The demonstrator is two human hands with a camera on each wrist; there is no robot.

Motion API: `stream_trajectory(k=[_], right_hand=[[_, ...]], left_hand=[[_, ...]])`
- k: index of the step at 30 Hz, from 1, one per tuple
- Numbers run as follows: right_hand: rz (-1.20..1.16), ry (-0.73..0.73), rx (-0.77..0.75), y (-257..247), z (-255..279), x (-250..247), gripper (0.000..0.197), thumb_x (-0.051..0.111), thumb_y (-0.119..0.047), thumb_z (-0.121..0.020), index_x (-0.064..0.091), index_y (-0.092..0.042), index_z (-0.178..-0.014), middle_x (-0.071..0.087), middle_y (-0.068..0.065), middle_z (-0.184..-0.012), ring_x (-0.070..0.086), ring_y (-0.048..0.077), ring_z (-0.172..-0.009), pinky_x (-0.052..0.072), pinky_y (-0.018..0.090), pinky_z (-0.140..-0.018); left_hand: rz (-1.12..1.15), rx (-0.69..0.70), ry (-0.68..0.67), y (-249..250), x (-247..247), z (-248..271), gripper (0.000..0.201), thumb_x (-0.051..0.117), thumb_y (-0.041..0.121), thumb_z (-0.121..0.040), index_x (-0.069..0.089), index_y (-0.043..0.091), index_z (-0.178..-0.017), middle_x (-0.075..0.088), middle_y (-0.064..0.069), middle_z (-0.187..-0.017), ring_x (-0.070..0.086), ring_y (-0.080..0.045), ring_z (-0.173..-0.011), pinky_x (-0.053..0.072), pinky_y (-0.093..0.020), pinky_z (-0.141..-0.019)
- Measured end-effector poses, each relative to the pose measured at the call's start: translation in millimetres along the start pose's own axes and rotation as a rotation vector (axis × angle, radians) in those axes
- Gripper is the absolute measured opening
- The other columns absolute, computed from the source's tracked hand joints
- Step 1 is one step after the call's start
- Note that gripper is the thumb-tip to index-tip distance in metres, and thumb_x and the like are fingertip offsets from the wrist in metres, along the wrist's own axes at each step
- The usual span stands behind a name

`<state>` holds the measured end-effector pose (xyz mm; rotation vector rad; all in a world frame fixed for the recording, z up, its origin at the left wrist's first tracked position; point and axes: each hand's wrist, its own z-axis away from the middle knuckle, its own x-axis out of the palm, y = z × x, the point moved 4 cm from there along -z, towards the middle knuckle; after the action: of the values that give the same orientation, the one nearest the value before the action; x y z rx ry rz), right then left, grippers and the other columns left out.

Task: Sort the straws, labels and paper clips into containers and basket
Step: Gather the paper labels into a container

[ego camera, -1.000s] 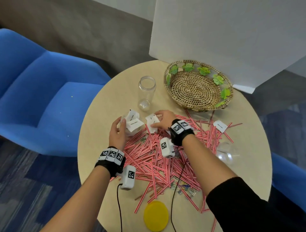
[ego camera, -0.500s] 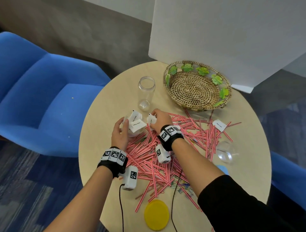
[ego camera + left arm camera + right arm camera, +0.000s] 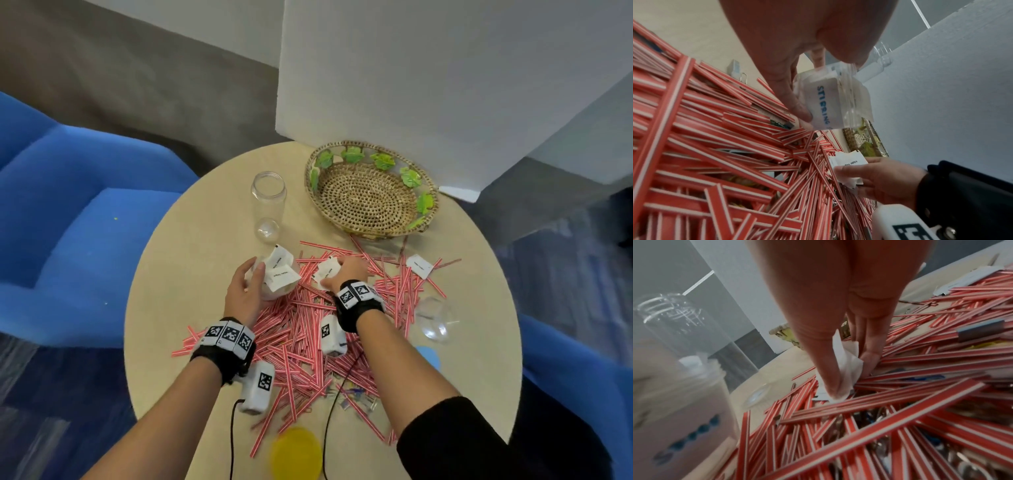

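Head view: labels partly sorted, straws (image 3: pixel 301 329) untouched.
My left hand (image 3: pixel 244 295) grips the label container (image 3: pixel 279 279); my right hand (image 3: pixel 346 272) pinches labels (image 3: pixel 325 270); basket (image 3: pixel 371 192) empty.

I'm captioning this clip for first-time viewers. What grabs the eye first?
A heap of red-and-white straws covers the round table's middle. Both hands work at its far edge: the left hand holds a small container of labels, the right hand pinches more. A woven basket sits behind.
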<state>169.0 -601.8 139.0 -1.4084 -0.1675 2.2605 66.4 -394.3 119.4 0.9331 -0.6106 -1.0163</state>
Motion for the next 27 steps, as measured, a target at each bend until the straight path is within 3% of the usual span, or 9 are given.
stream_trajectory(k=[5, 8, 10, 12, 14, 17, 19, 23, 27], right_hand=[[0.048, -0.015, -0.019, 4, 9, 4, 0.051, 0.082, -0.019, -0.073, 0.065, -0.011, -0.12, 0.069, 0.009, -0.116, 0.065, 0.028, -0.108, 0.055, 0.033, -0.087], [-0.07, -0.06, -0.071, 6, 17, 0, 0.024, 0.072, -0.015, -0.083, 0.068, -0.005, -0.104, 0.069, 0.013, -0.104, 0.066, 0.029, -0.1, 0.055, 0.04, -0.087], [-0.166, -0.095, -0.077, 11, 20, -2, 0.018, 0.062, -0.015, -0.09, 0.065, -0.003, -0.103, 0.071, 0.015, -0.088, 0.07, 0.031, -0.08, 0.059, 0.043, -0.072], [-0.309, -0.111, -0.051, 21, 25, -10, 0.026, 0.058, -0.017, -0.095, 0.06, -0.006, -0.118, 0.067, 0.008, -0.071, 0.063, 0.018, -0.054, 0.053, 0.029, -0.048], [-0.404, -0.149, -0.086, 31, 36, -26, 0.027, 0.06, -0.017, -0.096, 0.06, -0.005, -0.12, 0.063, 0.004, -0.065, 0.056, 0.009, -0.045, 0.043, 0.02, -0.043], [-0.484, -0.265, -0.232, 37, 59, -49, 0.025, 0.069, -0.02, -0.091, 0.066, -0.006, -0.111, 0.071, 0.013, -0.078, 0.059, 0.016, -0.058, 0.044, 0.025, -0.05], [-0.476, -0.262, -0.298, 42, 69, -59, 0.026, 0.073, -0.026, -0.088, 0.07, -0.007, -0.104, 0.072, 0.013, -0.082, 0.059, 0.017, -0.061, 0.045, 0.029, -0.055], [-0.359, -0.164, -0.348, 52, 80, -78, 0.025, 0.077, -0.033, -0.084, 0.073, -0.013, -0.097, 0.075, 0.005, -0.089, 0.069, 0.017, -0.075, 0.053, 0.033, -0.071], [-0.046, -0.235, -0.331, 66, 94, -77, 0.024, 0.082, -0.031, -0.078, 0.068, -0.014, -0.087, 0.062, -0.008, -0.069, 0.055, 0.002, -0.059, 0.037, 0.015, -0.052]], left_hand=[[-0.07, 0.005, -0.006, 1, -1, 1, 0.047, 0.06, 0.09, -0.062, 0.059, 0.065, -0.102, 0.066, -0.007, -0.123, 0.067, -0.028, -0.109, 0.056, -0.055, -0.091], [-0.085, 0.013, -0.014, 13, 2, 11, 0.054, 0.059, 0.079, -0.075, 0.06, 0.048, -0.119, 0.065, -0.009, -0.124, 0.066, -0.027, -0.11, 0.056, -0.053, -0.092], [-0.115, 0.038, -0.01, 18, 5, 16, 0.057, 0.056, 0.069, -0.085, 0.057, 0.034, -0.13, 0.065, -0.011, -0.124, 0.064, -0.026, -0.111, 0.055, -0.051, -0.094], [-0.121, 0.039, -0.002, 19, 9, 20, 0.065, 0.054, 0.074, -0.08, 0.056, 0.033, -0.131, 0.065, -0.011, -0.124, 0.065, -0.027, -0.109, 0.056, -0.052, -0.092], [-0.126, 0.024, -0.012, 17, 17, 25, 0.067, 0.055, 0.075, -0.078, 0.056, 0.034, -0.13, 0.065, -0.012, -0.123, 0.066, -0.03, -0.107, 0.057, -0.053, -0.09], [-0.119, 0.022, -0.053, 19, 36, 38, 0.046, 0.056, 0.056, -0.094, 0.056, 0.029, -0.131, 0.064, -0.013, -0.126, 0.065, -0.028, -0.109, 0.055, -0.051, -0.093], [-0.134, 0.024, -0.1, 17, 50, 48, 0.044, 0.053, 0.046, -0.1, 0.054, 0.021, -0.136, 0.06, -0.007, -0.128, 0.061, -0.022, -0.11, 0.054, -0.039, -0.092], [-0.191, 0.033, -0.227, 10, 73, 70, 0.035, 0.049, 0.042, -0.102, 0.056, 0.021, -0.13, 0.061, 0.002, -0.119, 0.062, -0.011, -0.095, 0.054, -0.022, -0.066], [-0.216, 0.064, -0.291, 2, 86, 87, 0.05, 0.056, 0.062, -0.09, 0.064, 0.027, -0.125, 0.064, -0.005, -0.119, 0.069, -0.025, -0.096, 0.063, -0.047, -0.072]])
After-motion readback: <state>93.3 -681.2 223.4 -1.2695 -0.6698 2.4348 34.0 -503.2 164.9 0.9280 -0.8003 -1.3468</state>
